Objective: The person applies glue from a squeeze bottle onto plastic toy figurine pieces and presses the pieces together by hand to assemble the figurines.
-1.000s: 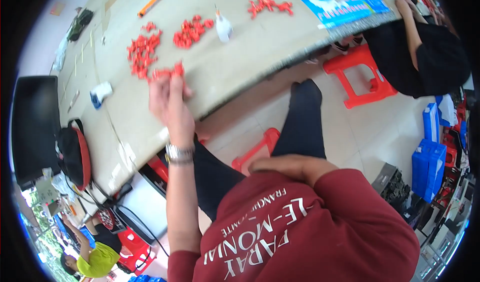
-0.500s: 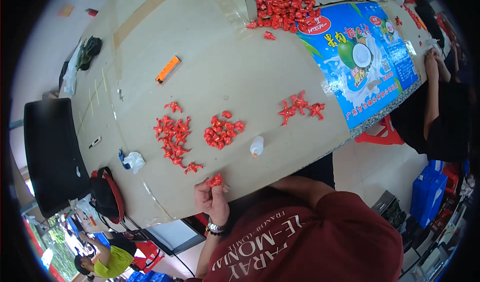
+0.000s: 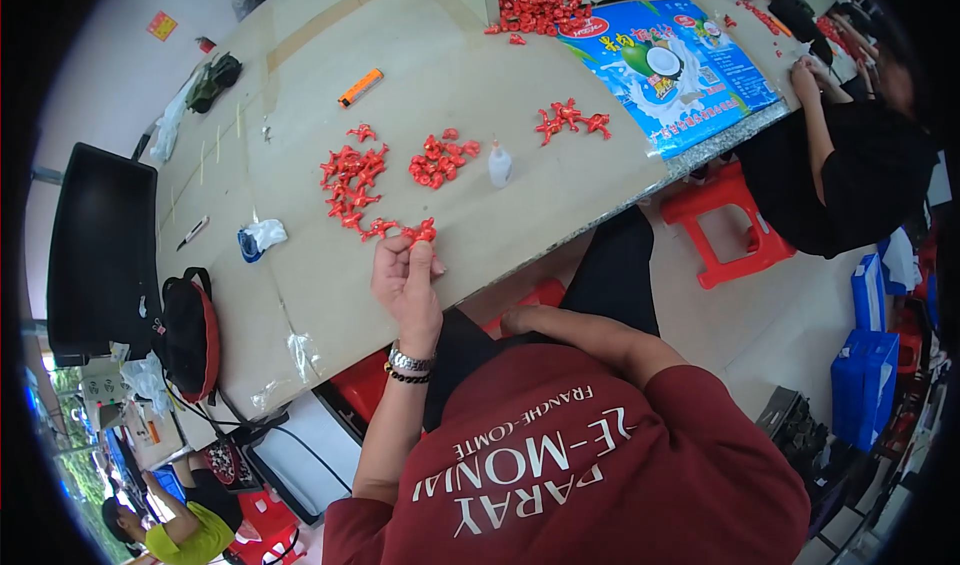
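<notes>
My left hand (image 3: 405, 275), with a watch and a bead bracelet at the wrist, pinches a small glossy red figure (image 3: 421, 231) between thumb and fingers over the table's near edge. Just beyond it lies a curved cluster of similar red figures with stubby limbs (image 3: 350, 185). To the right of that is a heap of rounder red pieces (image 3: 438, 161). A small white squeeze bottle (image 3: 500, 167) with an orange tip stands beside the heap. Farther right are several joined red figures (image 3: 572, 118). My right hand (image 3: 517, 320) rests low by my lap, its fingers mostly hidden.
An orange box-shaped stick (image 3: 360, 88), a cutter knife (image 3: 193, 233) and a crumpled plastic bag (image 3: 262, 239) lie on the table (image 3: 300, 275). A blue printed sheet (image 3: 670, 75) covers the right part, near a big red pile (image 3: 540, 7). A co-worker (image 3: 840, 165) sits at right by a red stool (image 3: 725, 215).
The view has tilted, so the table things appear higher. The bottle's tip pointed toward me and now points up. My left hand still holds the red figure; my right hand has come into view.
</notes>
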`<state>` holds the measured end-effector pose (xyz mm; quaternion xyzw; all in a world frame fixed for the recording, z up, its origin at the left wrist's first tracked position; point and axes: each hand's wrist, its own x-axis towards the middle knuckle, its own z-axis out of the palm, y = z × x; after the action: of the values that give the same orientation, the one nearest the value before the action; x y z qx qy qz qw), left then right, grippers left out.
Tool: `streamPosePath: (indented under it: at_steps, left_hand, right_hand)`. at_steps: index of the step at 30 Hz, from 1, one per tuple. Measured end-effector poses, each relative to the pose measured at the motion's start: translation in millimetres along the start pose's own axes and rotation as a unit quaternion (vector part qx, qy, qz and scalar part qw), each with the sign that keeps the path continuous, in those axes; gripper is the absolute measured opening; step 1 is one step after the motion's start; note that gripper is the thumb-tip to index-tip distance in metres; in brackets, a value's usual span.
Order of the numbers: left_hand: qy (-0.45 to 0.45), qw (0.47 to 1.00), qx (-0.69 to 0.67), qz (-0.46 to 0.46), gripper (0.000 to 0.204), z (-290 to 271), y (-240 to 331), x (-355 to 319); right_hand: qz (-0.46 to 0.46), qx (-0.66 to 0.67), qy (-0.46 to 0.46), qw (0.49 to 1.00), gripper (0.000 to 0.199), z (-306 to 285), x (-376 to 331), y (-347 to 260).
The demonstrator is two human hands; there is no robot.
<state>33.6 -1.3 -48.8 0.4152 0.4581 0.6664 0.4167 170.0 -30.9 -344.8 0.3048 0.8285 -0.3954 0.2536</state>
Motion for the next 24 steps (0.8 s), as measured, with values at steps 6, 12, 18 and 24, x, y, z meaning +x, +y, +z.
streamPosePath:
  at_steps: [6,12,18,24]
  left_hand:
    - [-0.026,0.999,-0.033,0.014,0.013,-5,-2,-3]
    - [-0.025,0.999,-0.047,0.009,0.014,-11,0,-6]
    - [-0.042,0.996,-0.071,-0.022,0.014,-11,5,-3]
    - [-0.047,0.996,-0.074,-0.011,0.014,-12,3,-3]
  right_hand:
    - [0.000,-0.025,0.134,0.991,0.025,6,-10,22]
    - [0.140,-0.017,0.227,0.964,0.023,-88,-138,-43]
    - [0.165,0.043,0.466,0.868,0.033,-154,-261,-79]
    - [0.163,0.218,0.708,0.652,0.017,-231,-261,-71]
